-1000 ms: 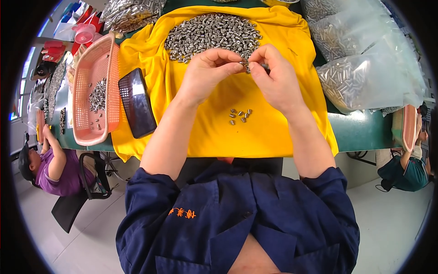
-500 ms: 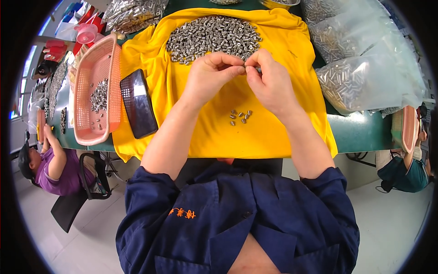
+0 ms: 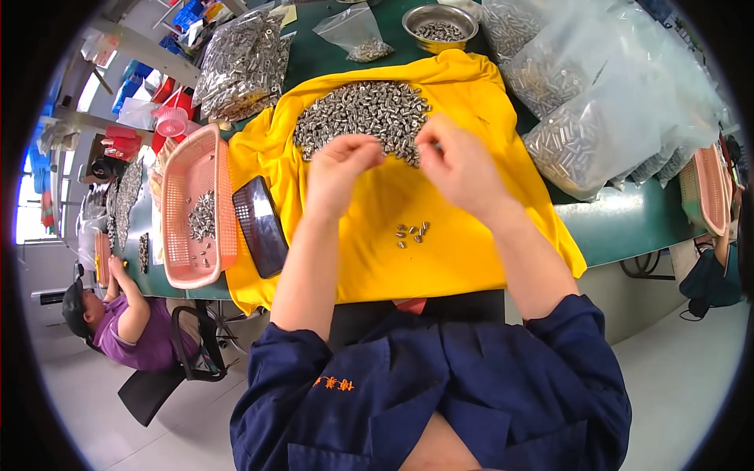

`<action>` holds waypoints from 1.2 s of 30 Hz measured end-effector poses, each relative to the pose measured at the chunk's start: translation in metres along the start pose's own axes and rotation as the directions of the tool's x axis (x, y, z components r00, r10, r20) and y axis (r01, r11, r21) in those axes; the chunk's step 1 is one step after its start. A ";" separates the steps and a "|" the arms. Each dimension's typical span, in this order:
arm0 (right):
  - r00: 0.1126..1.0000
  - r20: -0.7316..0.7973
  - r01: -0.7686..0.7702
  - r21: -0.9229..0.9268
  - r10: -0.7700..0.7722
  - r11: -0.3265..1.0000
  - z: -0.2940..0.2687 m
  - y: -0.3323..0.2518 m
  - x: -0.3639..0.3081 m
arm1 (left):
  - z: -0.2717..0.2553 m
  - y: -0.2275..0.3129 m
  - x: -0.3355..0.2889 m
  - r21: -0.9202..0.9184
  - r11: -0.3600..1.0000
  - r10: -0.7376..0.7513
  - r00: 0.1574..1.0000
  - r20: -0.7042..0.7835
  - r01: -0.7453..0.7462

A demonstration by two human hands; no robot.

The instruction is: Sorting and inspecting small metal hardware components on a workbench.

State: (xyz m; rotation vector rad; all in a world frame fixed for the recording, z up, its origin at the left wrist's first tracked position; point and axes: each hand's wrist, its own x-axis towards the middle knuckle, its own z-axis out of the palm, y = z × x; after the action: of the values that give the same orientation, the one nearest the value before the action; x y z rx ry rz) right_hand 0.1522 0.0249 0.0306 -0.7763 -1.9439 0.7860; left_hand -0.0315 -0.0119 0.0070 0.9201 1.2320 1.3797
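Observation:
A wide heap of small metal cylinders [image 3: 357, 110] lies on a yellow cloth [image 3: 369, 263]. At the heap's near left edge is my left hand [image 3: 338, 174], thumb and fingers pinched together; a tiny grey bit shows at the tips, too small to name. Across a gap, my right hand [image 3: 462, 166] hangs by the heap's right edge with its fingers curled in toward the thumb. Whatever its fingertips hold, if anything, cannot be made out. Several loose metal cylinders [image 3: 412, 233] sit apart on the cloth, nearer to me, between my forearms.
Left of the cloth stands a pink basket [image 3: 178, 235] with some metal parts inside. A black phone [image 3: 261, 228] lies beside it. Clear bags of metal parts [image 3: 564, 149] crowd the right; a steel bowl [image 3: 440, 16] and a filled bag [image 3: 243, 67] stand behind. A person in purple [image 3: 145, 330] sits left.
My hands, whose fingertips met over the heap's near edge, have drawn apart. The whole view has shifted, so more of the table's far side shows.

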 end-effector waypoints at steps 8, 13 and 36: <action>0.984 0.081 -0.174 0.237 0.159 0.956 0.004 -0.009 0.000 | 0.000 -0.004 -0.006 -0.325 0.945 0.040 0.973 0.228 0.037; 0.979 0.141 -0.183 0.277 0.149 0.943 0.005 -0.011 0.000 | 0.005 -0.007 -0.007 -0.312 0.950 0.055 0.969 0.239 0.023; 0.988 0.150 -0.024 -0.115 0.042 0.993 0.015 0.000 -0.005 | 0.023 0.008 -0.014 0.415 0.901 0.062 0.984 0.166 -0.127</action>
State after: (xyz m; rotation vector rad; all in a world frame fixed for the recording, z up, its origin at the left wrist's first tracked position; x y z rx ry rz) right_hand 0.1412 0.0184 0.0220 -0.8387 -2.1319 0.7799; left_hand -0.0088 -0.0204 0.0201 1.3772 1.4148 1.1073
